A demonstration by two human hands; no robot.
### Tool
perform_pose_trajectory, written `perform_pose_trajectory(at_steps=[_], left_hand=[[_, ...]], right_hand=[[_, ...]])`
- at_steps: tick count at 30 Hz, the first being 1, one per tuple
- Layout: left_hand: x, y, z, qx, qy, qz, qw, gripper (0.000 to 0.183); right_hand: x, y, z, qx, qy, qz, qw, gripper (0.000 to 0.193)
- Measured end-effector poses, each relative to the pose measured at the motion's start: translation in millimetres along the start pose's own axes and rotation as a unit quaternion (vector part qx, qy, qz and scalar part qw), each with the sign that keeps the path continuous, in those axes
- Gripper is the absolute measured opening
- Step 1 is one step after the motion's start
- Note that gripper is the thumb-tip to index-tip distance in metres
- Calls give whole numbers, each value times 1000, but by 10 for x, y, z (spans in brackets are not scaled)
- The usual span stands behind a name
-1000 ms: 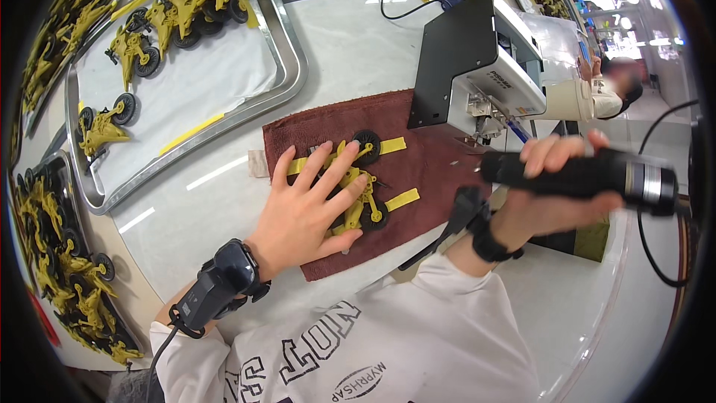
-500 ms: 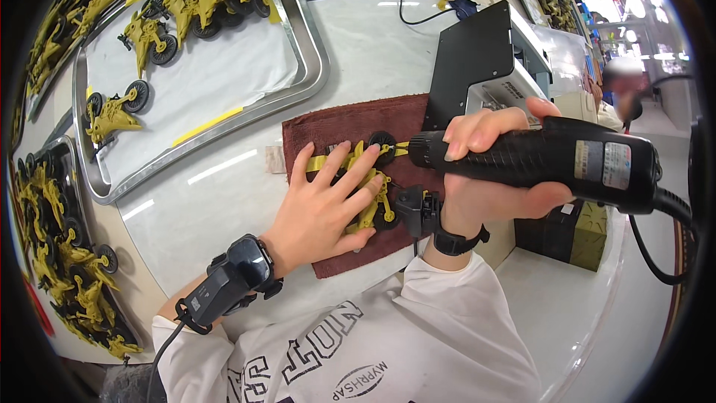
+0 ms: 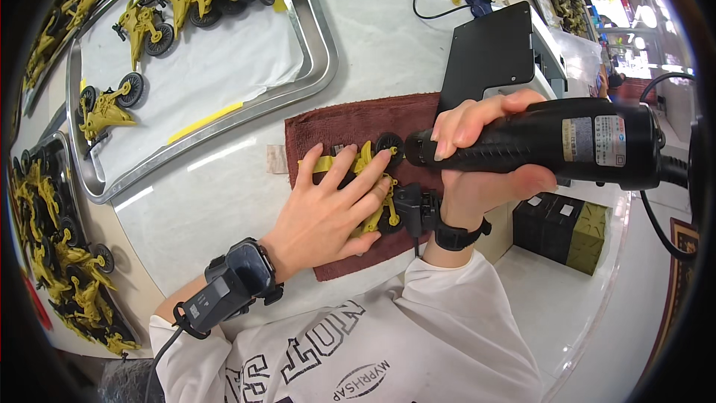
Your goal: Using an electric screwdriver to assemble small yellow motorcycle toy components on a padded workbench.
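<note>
A yellow toy motorcycle (image 3: 364, 157) with black wheels lies on a folded dark red towel (image 3: 321, 121). My left hand (image 3: 324, 205) rests over it with fingers spread, pressing on the yellow body and partly hiding it. My right hand (image 3: 485, 134) is wrapped round a black corded electric screwdriver (image 3: 556, 138), held almost level. The screwdriver's nose is close beside the toy's far wheel. Whether its bit touches the toy, I cannot tell.
A metal tray (image 3: 328, 67) lined with white sheet holds several yellow toy motorcycles at far left. Another tray (image 3: 123, 313) of them stands near left. Behind the screwdriver stands a black-panelled machine (image 3: 488, 52). A black and olive box (image 3: 559, 231) sits at right.
The screwdriver's rear end has swung slightly away from me, while its nose stays near the wheel. My left hand keeps its place on the toy. The whole view has shifted a little.
</note>
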State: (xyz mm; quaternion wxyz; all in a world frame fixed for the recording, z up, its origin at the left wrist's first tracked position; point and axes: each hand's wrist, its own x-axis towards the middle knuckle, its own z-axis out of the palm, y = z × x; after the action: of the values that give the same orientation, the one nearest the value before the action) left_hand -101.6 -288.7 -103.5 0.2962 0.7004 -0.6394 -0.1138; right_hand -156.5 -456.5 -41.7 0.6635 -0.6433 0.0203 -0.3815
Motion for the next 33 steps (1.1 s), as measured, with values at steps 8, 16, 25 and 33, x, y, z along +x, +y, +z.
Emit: perform_pose_trajectory(at_steps=[8,16,25,33], left_hand=[[54,-30,4,11,-7,-6,1000,57],[10,38,50,25,-10,-1,1000,59],[-20,39,6,6,9,2,1000,57],[-34,15,21,-16,26,7,1000,57]], right_hand=[[-103,-341,102,-86,60,-230,968,94],[71,-902,-659,-256,324,-182,892,84],[-413,-850,-266,28,90,-108,990,81],[-610,-547,-5,73,-38,-115,990,97]])
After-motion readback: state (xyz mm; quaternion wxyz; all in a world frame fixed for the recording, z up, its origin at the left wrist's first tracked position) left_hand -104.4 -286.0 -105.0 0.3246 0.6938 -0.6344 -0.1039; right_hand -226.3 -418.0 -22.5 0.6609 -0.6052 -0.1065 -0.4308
